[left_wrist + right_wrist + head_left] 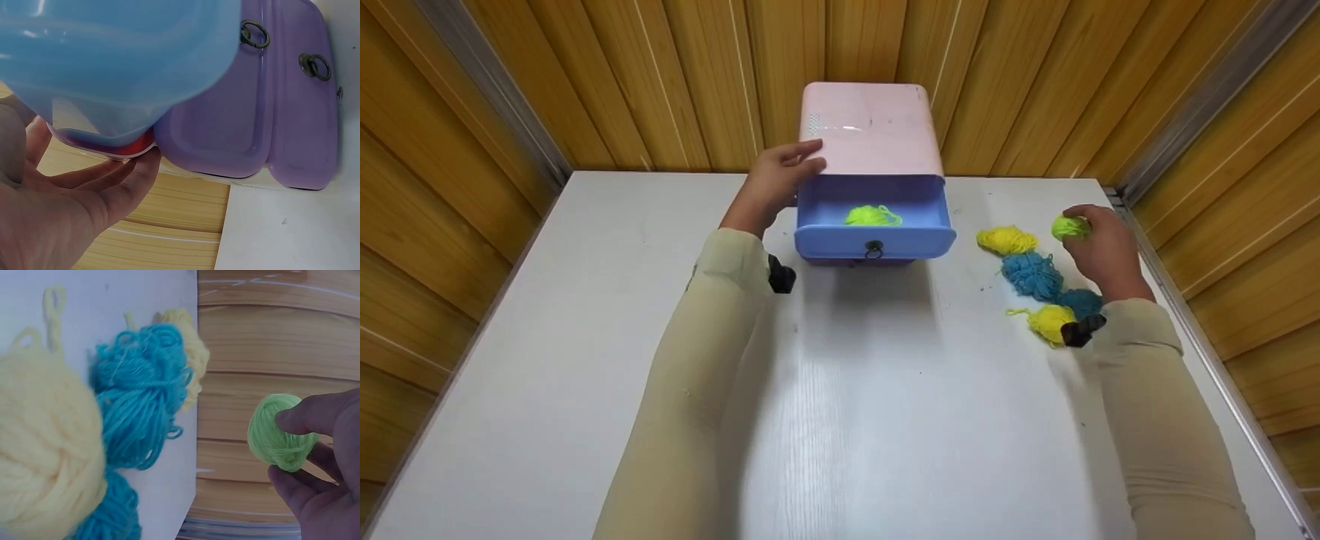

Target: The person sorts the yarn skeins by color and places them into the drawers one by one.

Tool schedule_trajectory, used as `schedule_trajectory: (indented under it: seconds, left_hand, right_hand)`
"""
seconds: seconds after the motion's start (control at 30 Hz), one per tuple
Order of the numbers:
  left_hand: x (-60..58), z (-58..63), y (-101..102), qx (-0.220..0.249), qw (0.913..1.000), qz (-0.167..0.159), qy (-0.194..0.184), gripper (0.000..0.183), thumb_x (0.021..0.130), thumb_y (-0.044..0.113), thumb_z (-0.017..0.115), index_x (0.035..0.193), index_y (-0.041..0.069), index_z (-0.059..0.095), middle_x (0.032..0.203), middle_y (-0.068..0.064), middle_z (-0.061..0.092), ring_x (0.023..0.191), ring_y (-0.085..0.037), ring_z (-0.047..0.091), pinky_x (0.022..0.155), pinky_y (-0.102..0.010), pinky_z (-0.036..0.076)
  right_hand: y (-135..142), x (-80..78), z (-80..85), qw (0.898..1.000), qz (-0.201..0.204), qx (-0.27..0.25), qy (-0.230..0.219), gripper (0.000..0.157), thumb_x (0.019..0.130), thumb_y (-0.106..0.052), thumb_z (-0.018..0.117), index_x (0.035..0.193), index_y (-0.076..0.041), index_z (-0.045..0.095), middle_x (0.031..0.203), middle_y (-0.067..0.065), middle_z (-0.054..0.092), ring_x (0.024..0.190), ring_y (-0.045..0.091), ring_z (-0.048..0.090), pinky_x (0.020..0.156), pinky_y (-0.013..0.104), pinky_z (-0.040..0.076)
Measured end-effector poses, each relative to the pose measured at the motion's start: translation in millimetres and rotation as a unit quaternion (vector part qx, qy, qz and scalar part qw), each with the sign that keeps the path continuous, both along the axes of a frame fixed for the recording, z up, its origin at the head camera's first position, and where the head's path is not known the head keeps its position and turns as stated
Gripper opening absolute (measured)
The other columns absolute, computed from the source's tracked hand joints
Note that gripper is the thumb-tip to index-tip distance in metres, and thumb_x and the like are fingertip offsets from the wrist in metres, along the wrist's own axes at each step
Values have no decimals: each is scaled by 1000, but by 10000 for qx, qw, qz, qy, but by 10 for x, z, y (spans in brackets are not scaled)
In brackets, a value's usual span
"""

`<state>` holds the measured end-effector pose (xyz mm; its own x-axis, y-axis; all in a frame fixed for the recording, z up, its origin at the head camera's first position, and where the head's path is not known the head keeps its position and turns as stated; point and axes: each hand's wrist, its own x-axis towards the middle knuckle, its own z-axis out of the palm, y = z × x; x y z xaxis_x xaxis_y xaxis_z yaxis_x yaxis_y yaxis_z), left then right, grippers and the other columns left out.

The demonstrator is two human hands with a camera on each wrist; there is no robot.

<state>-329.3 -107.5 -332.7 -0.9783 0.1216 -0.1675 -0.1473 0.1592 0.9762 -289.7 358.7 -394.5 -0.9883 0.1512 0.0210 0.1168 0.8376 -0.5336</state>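
Observation:
A small pink-topped drawer cabinet (874, 127) stands at the table's back, its blue top drawer (915, 241) pulled out. Inside the drawer lies a neon yellow-green yarn ball (872, 216). My left hand (780, 184) rests against the cabinet's left side, thumb and one finger over the top edge; in the left wrist view its other fingers (132, 183) lie along the side. My right hand (1106, 244) pinches a light green yarn ball (281, 433) between thumb and fingers, at the table's right side beyond the other yarn.
Below the blue drawer are purple drawers (219, 129) with ring pulls. On the right lie a yellow skein (1006, 240), a blue skein (1033, 275), another blue bundle (1081, 302) and a yellow ball (1051, 322). Wood-look panels (705, 82) wall the white table (855, 435).

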Motion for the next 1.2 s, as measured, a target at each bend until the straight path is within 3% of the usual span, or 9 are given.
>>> schedule_trajectory:
  seconds: [0.3,0.73,1.2]
  left_hand:
    - [-17,1,28,9,10000,-37,-35,42,92,32,66,134,34,58,147,4,49,129,-19,52,101,-42,48]
    - [-36,24,76,15,10000,-10,-45,42,92,32,67,133,34,58,148,6,48,130,-17,51,102,-41,48]
    - [-25,25,60,101,9999,-33,32,44,92,32,66,135,33,57,148,7,47,130,-19,52,101,-42,49]
  right_hand:
    - [-154,28,150,9993,192,63,315,46,96,-10,58,141,-12,48,149,20,39,131,44,40,107,58,36]
    - [-368,93,382,9945,590,289,812,42,96,-14,58,137,-13,52,146,18,43,117,42,48,98,59,43]
    - [-626,120,575,9925,874,293,804,42,97,-20,57,139,-17,51,140,14,49,121,39,48,102,56,42]
